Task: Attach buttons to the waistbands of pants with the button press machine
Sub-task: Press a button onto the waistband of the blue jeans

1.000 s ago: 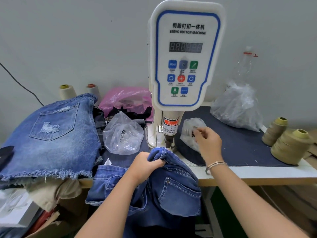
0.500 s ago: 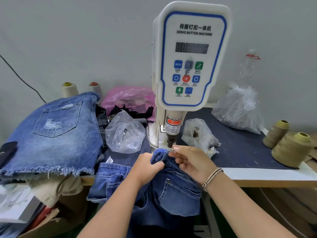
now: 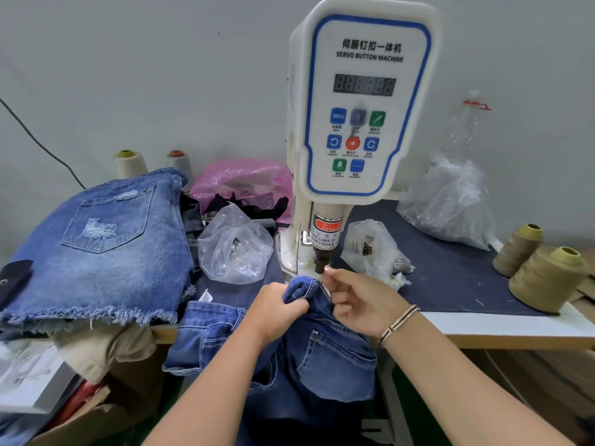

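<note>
The button press machine is standing white and blue-trimmed on a table covered with dark blue cloth, a plain pale wall rising behind it. Directly below its dark punch tip, the left hand is gripping the folded waistband of dark blue pants, fingers curled tight around the denim. The right hand is pinching something small at the punch tip (too small to identify), fingertips touching the waistband. Left of the machine, a stack of faded denim shorts and a clear bag are lying; right of it, a small bag and olive thread cones are sitting.
</note>
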Available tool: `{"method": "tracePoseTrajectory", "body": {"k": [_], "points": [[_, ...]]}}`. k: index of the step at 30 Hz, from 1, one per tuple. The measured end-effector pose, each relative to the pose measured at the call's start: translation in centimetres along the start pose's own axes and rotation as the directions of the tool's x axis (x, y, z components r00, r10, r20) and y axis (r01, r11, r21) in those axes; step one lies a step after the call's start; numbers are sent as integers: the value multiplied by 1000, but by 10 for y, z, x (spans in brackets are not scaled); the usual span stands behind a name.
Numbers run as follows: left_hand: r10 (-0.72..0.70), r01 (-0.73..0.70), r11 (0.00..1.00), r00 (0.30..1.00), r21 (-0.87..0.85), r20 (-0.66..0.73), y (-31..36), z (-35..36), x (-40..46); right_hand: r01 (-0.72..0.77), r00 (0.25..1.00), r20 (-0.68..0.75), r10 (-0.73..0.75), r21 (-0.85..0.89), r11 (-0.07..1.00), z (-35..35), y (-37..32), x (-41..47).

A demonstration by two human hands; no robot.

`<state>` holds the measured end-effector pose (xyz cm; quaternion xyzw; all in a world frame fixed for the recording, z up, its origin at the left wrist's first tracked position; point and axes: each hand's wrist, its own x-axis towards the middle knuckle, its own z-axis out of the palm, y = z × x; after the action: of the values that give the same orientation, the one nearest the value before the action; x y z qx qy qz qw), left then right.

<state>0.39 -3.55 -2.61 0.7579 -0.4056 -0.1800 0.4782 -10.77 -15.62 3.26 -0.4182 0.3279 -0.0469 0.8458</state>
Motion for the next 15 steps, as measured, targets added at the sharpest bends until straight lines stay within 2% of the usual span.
{"method": "tracePoseTrajectory", "body": {"k": [2, 4, 7, 9, 12, 15], "points": [[-3, 3, 1000, 1000, 2, -2, 0, 0, 0, -14, 1000, -3, 14, 30, 999, 0, 2, 0], [-5, 5, 1000, 1000, -6, -2, 0, 0, 0, 39, 999, -23, -39, 19, 999, -1, 5, 2], [0, 0, 1000, 1000, -1, -2, 2, 0, -1, 234, 965, -108, -239, -50, 971, -4, 10, 9], [2, -2, 1000, 1000, 0, 3, 3, 0, -2, 353, 908, -171, -383, -181, 918, -9, 10, 14], [8, -8, 1000, 1000, 1, 7, 4, -1, -2, 397, 787, -202, -583, -557, 729, -24, 1, 22], [-2, 2, 1000, 1000, -1, 1, 3, -1, -2, 320, 600, -118, -791, -871, 373, -46, -20, 30]]}}
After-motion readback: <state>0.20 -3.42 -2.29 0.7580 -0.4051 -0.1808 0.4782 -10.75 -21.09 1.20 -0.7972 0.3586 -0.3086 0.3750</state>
